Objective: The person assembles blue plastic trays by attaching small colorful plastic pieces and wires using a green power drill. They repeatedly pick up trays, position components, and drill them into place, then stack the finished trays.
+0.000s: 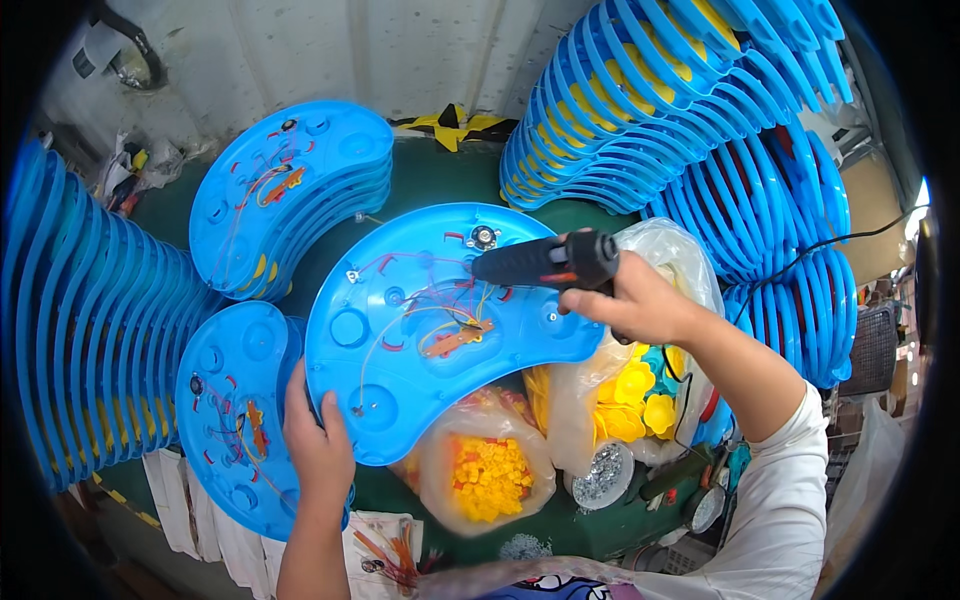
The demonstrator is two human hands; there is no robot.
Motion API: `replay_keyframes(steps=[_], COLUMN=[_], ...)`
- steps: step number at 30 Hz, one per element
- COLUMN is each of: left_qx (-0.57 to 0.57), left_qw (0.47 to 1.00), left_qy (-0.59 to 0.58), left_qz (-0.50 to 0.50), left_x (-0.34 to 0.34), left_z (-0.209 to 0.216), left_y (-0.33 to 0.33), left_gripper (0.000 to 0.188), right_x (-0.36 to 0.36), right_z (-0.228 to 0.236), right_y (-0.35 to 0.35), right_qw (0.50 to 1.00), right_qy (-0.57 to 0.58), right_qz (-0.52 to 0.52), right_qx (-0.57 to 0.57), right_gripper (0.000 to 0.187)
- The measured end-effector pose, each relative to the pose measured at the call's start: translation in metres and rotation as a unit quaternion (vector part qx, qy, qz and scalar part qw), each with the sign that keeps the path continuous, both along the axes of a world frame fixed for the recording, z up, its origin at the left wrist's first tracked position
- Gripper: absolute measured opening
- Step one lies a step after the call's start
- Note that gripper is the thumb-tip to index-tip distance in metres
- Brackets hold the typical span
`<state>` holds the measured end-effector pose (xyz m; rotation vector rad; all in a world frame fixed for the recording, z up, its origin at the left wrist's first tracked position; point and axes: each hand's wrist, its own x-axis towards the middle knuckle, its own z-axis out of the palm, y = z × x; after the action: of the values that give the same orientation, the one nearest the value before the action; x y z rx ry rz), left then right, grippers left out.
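Note:
A blue, kidney-shaped plastic panel lies in front of me with its inner side up. Thin coloured wires, a small orange-brown circuit board and a round black part sit on it. My left hand grips the panel's lower left edge, its thumb on the near side. In my right hand is a black pistol-shaped power tool with an orange trigger area. The tool is held over the upper right half of the panel and points left; its tip is hard to make out.
Similar wired panels stand stacked at the far left and near left. Tall rows of blue panels rise left and right. Nearer are a bag of yellow pieces, yellow flower shapes and a bowl of small metal parts.

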<state>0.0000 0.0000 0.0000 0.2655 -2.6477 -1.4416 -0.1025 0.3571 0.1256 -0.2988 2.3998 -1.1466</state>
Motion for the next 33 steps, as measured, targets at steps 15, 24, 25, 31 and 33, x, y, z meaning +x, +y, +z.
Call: replay_keyframes(steps=[15,24,25,31,33], left_qx=[0.002,0.014,0.008,0.013,0.022], left_qw=[1.0,0.999,0.999,1.0,0.999], left_qy=[0.013,0.012,0.015,0.01,0.011], left_qz=[0.016,0.032,0.031,0.026,0.037], left_x=[0.001,0.003,0.003,0.004,0.006], left_z=[-0.005,-0.006,-0.007,-0.007,-0.007], left_y=[0.005,0.007,0.007,0.008,0.006], left_gripper=[0.047,0.048,0.048,0.047,0.047], right_x=[-0.011,-0.015,-0.018,-0.038,-0.043], right_z=[0.02,0.035,0.033,0.014,0.013], right_y=[-0.013,-0.001,-0.004,-0.044,-0.051], right_qw=[0.986,0.982,0.981,0.995,0.996], right_qy=[0.072,-0.071,-0.084,-0.081,-0.086], right_qz=[0.039,-0.076,-0.072,-0.021,-0.014], right_qx=[0.147,-0.158,-0.158,-0.045,-0.018], right_gripper=[0.051,0.049,0.05,0.053,0.053])
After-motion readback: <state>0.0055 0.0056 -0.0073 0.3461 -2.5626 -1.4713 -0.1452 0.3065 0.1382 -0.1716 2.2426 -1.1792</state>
